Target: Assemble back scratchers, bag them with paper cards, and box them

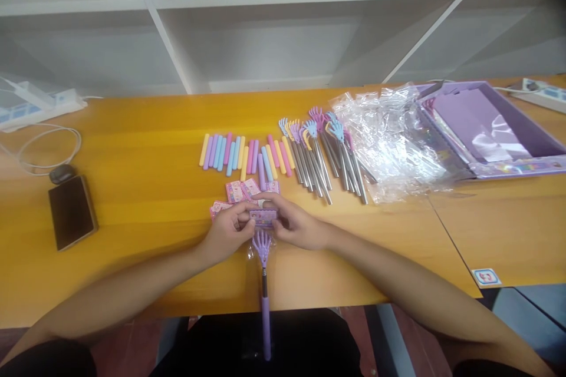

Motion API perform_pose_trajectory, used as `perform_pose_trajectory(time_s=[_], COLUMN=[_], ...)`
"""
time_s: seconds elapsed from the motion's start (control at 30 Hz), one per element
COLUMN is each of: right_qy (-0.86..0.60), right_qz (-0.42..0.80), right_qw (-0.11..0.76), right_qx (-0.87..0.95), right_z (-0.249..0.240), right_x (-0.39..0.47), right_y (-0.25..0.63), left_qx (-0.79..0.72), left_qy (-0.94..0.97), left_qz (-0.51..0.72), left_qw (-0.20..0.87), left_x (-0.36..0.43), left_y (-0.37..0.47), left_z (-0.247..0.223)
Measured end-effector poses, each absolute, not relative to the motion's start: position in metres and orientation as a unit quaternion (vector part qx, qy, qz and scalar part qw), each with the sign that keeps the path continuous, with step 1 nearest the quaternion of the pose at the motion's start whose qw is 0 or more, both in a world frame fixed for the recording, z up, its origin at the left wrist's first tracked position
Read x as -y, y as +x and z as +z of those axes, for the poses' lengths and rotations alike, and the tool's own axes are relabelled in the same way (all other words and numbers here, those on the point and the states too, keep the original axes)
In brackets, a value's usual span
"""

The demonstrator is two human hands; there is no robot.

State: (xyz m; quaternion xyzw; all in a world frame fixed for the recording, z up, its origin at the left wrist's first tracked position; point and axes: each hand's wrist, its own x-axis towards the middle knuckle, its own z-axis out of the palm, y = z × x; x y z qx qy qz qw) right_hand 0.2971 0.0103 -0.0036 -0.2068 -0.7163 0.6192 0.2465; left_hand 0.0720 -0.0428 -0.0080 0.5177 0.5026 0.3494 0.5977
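Could read no text or number. Noted illegible print on purple card (264,218), on wall of purple box (517,166) near back edge of surface (145,147), and on small sticker (486,277) at front edge.

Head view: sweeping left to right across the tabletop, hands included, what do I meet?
Phone → left hand → printed card → right hand → clear plastic bags → purple box.
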Motion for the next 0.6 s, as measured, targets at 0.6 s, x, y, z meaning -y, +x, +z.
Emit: perform_pose_trajectory(time_s=[0.6], right_qy=[-0.185], right_qz=[0.652], right_qw=[0.243], right_qx=[0.694], right_z=[-0.0009], right_x=[-0.0131], right_y=[0.2974], left_qx=[-0.497], left_qy=[0.519], left_qz=[0.349], left_qw=[0.601], left_x=[0.0422], left_y=[0.0695], left_z=[-0.0133])
